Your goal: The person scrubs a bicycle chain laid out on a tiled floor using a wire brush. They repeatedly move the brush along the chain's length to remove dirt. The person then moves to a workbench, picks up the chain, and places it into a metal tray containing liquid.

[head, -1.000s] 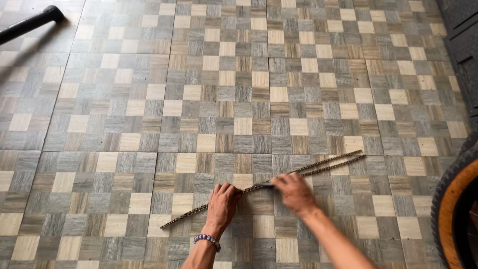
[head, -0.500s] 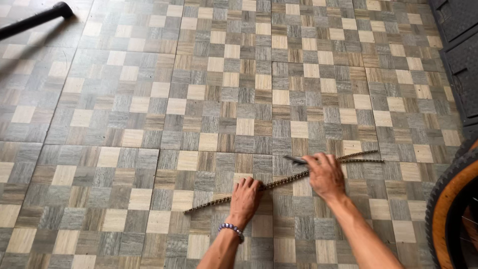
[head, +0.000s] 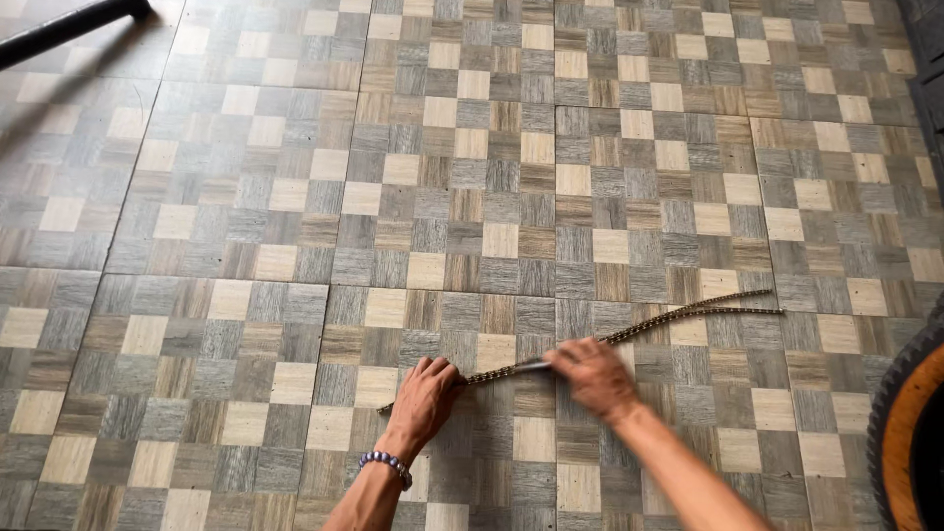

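A long metal chain (head: 678, 317) lies stretched across the checkered tiled floor (head: 472, 177), running from lower left up to the right, where two strands spread apart. My left hand (head: 425, 395), with a beaded bracelet at the wrist, presses down on the chain near its left end. My right hand (head: 594, 373) pinches the chain a little to the right and looks blurred.
A black tyre with an orange rim (head: 910, 423) stands at the right edge. A dark bar (head: 59, 28) lies at the top left corner. A dark object edges the top right corner.
My right hand has shifted along the chain. The chain's right end has opened into two spread strands. The view has drifted a little.
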